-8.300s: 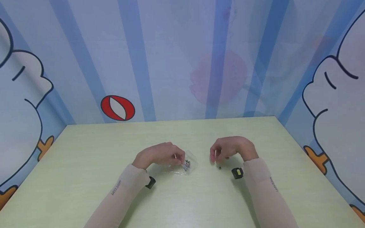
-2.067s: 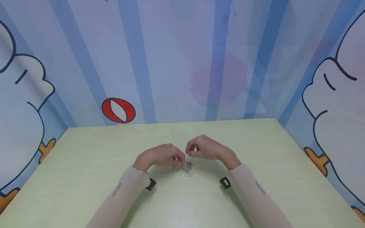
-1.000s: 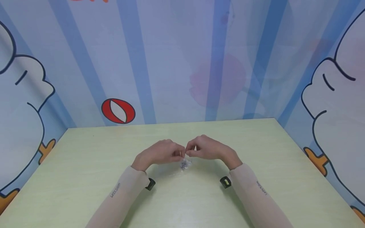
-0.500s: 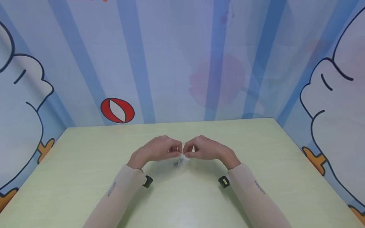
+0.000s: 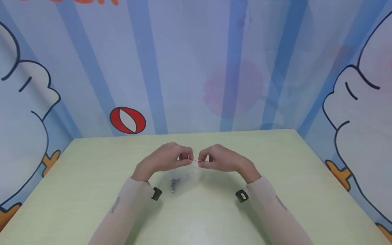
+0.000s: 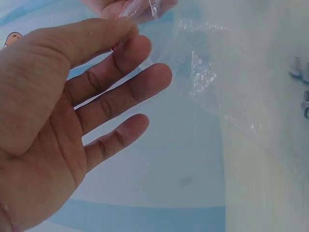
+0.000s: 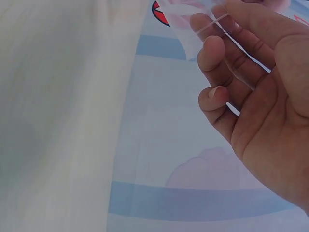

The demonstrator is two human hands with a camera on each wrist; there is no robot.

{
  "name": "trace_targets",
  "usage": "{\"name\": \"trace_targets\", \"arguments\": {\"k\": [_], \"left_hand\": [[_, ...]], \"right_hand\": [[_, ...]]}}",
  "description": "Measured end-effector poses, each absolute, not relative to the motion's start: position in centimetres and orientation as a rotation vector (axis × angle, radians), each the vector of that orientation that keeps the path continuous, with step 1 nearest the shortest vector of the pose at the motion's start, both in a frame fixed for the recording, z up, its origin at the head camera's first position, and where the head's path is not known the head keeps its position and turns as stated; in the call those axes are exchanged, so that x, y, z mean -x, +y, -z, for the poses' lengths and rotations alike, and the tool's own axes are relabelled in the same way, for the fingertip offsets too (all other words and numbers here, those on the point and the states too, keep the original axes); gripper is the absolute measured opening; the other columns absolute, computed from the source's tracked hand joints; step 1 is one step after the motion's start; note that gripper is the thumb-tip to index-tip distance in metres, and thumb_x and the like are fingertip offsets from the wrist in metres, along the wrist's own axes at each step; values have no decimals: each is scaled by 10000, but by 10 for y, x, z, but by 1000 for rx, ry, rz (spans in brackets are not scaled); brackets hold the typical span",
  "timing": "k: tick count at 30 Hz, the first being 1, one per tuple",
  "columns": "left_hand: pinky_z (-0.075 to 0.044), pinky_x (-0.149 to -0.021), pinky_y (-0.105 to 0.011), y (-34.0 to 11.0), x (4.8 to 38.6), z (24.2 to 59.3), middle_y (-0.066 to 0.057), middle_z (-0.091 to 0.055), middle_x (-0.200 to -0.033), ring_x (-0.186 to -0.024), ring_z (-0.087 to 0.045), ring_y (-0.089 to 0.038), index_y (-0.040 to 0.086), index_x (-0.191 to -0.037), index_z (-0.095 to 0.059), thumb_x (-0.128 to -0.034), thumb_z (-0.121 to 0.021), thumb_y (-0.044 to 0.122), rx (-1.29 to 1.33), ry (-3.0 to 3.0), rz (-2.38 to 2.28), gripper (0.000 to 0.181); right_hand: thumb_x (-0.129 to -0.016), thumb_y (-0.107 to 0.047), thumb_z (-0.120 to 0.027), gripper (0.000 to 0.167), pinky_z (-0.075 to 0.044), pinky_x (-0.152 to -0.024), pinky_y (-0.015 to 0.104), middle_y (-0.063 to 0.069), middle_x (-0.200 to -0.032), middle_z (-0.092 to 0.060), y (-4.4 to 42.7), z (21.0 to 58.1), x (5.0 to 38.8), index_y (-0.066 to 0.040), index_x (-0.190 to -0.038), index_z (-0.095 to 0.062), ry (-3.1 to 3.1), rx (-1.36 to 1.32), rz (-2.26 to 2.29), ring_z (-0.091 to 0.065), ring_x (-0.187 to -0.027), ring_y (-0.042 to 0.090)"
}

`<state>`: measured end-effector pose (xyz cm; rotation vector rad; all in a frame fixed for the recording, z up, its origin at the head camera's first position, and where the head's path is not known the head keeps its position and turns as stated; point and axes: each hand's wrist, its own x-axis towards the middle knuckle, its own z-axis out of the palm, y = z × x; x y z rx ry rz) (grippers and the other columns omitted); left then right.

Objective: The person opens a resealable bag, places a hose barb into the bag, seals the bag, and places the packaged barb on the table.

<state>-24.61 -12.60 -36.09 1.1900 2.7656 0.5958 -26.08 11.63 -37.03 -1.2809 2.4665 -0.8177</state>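
A clear plastic zip bag (image 5: 187, 177) with a thin red line along its top hangs between the hands, tilted down to the left. Small dark metal pieces, perhaps screws (image 5: 174, 184), are bunched in its lower end; their exact kind is too small to tell. My left hand (image 5: 166, 158) pinches the bag's top edge between thumb and index finger, and in the left wrist view the other fingers are spread loosely. At the opposite end of that edge, my right hand (image 5: 223, 158) pinches the bag too. The right wrist view shows the bag's corner (image 7: 191, 50) beside the fingers.
A pale wooden table (image 5: 101, 170) lies under both hands. Behind it stands a blue striped backdrop (image 5: 190, 68), with printed side panels left and right. Each wrist carries a small black camera (image 5: 242, 196).
Earlier the right hand was apart at the right, near a small piece on the table. It came to the bag; the hands lifted its edge, then spread slightly while the contents shifted left.
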Motion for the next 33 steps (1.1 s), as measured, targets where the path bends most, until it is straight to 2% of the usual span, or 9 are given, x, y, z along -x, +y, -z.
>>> {"name": "trace_targets", "arguments": {"k": [5,9,13,17,23,33], "left_hand": [[-512,-705,-282,-129,245,352,132,-633,-772,-694,-586,-59,174,-1002,-702,-973,-670,185,-1168,2760,-626,45],[-499,-685,-274,-130,246,346,111,-593,-796,-705,-551,-71,179,-995,-703,-970,-677,192,-1200,2792,-623,39],[-460,-642,-281,-132,249,339,73,-518,-783,-699,-494,-95,188,-980,-699,-965,-687,214,-1235,2846,-593,33],[-437,-638,-289,-134,249,332,55,-496,-786,-709,-478,-109,191,-972,-689,-958,-695,224,-1210,2840,-610,36],[-461,-660,-295,-137,246,324,49,-513,-826,-733,-502,-119,209,-977,-700,-933,-722,186,-1178,2871,-607,54],[-479,-681,-298,-149,236,312,29,-499,-983,-781,-545,-160,231,-949,-691,-929,-736,200,-1161,2995,-656,58]], "right_hand": [[-1005,-183,-624,90,-524,-710,293,-101,-954,-685,119,360,260,-180,-1008,-714,2495,1277,837,-666,-809,201],[-992,-172,-645,77,-513,-728,288,-64,-999,-626,122,352,263,-169,-1008,-720,2537,1338,834,-607,-804,138],[-983,-175,-660,73,-479,-683,294,-37,-954,-570,121,342,267,-188,-998,-730,2595,1372,815,-523,-729,149],[-993,-182,-646,84,-482,-664,303,-78,-915,-618,120,336,270,-211,-1016,-721,2611,1350,815,-551,-723,168],[-995,-173,-641,94,-527,-711,302,-113,-951,-676,124,332,270,-207,-1029,-723,2631,1328,864,-621,-813,107],[-986,-162,-652,93,-502,-646,328,-106,-918,-672,129,317,260,-228,-988,-719,2671,1316,986,-592,-767,118]]}}
